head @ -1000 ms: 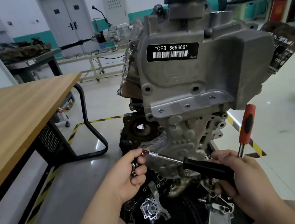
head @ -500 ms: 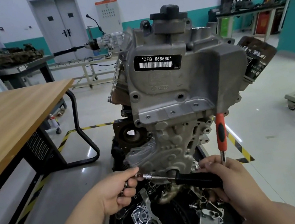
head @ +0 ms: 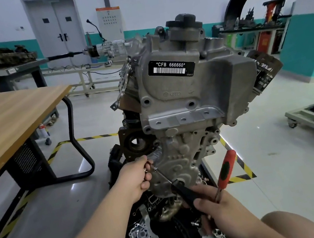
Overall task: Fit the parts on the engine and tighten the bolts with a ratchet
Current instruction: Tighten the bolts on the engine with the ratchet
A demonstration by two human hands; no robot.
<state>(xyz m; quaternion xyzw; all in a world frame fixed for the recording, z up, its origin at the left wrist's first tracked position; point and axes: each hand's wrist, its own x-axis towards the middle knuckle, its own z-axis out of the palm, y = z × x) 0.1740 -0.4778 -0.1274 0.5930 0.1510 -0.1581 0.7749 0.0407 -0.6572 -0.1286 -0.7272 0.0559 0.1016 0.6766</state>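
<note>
A grey engine [head: 186, 101] stands upright in front of me, with a black label reading CFB 666660. My right hand [head: 219, 206] grips a black-handled driver [head: 183, 190] whose thin shaft slants up left to the lower left edge of the engine's front cover. The same hand also holds a red-and-black-handled ratchet [head: 226, 168] that sticks upward. My left hand [head: 135, 180] pinches the driver's tip with small bolts [head: 150, 167] curled in its fingers, right at the cover's edge.
A wooden-topped table [head: 6, 124] with a black frame stands at the left. Loose metal parts [head: 143, 236] lie on a dark mat below the engine. Yellow-black tape marks the floor. Benches with machinery line the back wall; a wheeled cart [head: 306, 115] stands at the right.
My view has tilted upward, so the engine and hands sit lower in the picture. Both hands keep their grip; the driver tip stays at the cover's lower left edge.
</note>
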